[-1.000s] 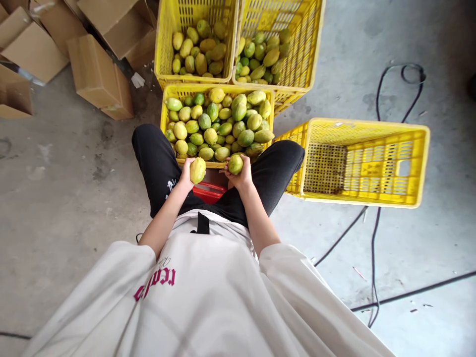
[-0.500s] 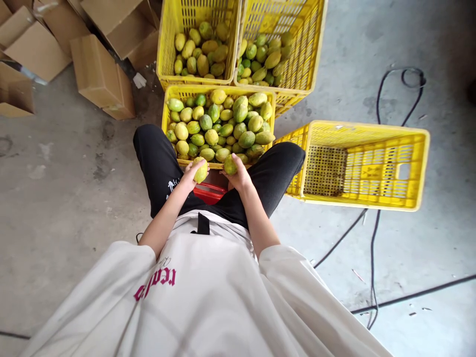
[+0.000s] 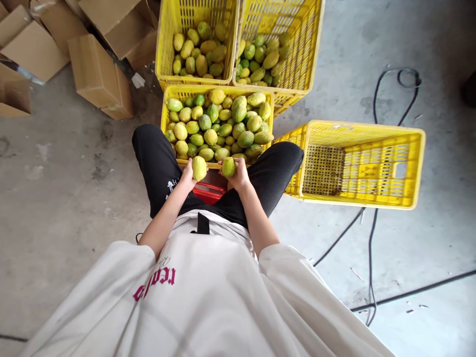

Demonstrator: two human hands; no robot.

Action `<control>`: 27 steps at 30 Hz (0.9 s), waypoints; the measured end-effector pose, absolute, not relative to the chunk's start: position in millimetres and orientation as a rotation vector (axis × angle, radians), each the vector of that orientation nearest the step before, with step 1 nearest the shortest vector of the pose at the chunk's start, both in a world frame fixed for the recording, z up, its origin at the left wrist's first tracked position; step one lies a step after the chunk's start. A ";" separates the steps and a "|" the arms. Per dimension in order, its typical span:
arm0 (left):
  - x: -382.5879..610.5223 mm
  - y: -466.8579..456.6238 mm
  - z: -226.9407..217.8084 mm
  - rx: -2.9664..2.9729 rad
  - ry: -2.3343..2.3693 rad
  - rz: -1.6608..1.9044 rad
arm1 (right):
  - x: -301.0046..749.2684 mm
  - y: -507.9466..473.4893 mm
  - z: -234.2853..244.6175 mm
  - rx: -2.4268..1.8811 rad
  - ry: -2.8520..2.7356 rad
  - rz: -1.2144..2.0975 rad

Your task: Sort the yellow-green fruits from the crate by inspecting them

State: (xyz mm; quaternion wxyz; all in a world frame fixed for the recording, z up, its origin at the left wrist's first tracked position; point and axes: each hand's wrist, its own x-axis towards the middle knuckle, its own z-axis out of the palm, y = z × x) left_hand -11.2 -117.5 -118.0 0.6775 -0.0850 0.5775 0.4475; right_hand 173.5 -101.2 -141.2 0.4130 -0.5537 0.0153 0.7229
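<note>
I sit with my knees either side of a yellow crate (image 3: 169, 90) heaped with green and yellow fruit. My left hand (image 3: 187, 177) is closed round a yellow-green fruit (image 3: 199, 168) just in front of the crate's near rim. My right hand (image 3: 238, 177) is closed round a greener fruit (image 3: 228, 166) beside it. Both fruits are held up close together over a red stool (image 3: 208, 191) between my legs.
Two more yellow crates (image 3: 162, 59) (image 3: 311, 54) with fruit stand behind the near one. A yellow crate without fruit (image 3: 362, 200) lies tipped at my right knee. Cardboard boxes (image 3: 98, 74) are piled at the back left. Black cables (image 3: 372, 238) trail over the concrete floor at right.
Both hands have turned their fruits and brought them a little closer together. The right hand's fruit has shifted slightly left.
</note>
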 end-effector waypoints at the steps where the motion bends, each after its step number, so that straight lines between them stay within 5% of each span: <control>1: -10.2 -117.4 -116.1 -0.209 1.326 0.994 | 173.4 -101.2 -141.5 -1.396 0.044 1.813; 27: -7.7 -114.6 -103.2 -0.298 1.416 0.963 | 173.7 -101.1 -148.3 -1.438 0.047 1.778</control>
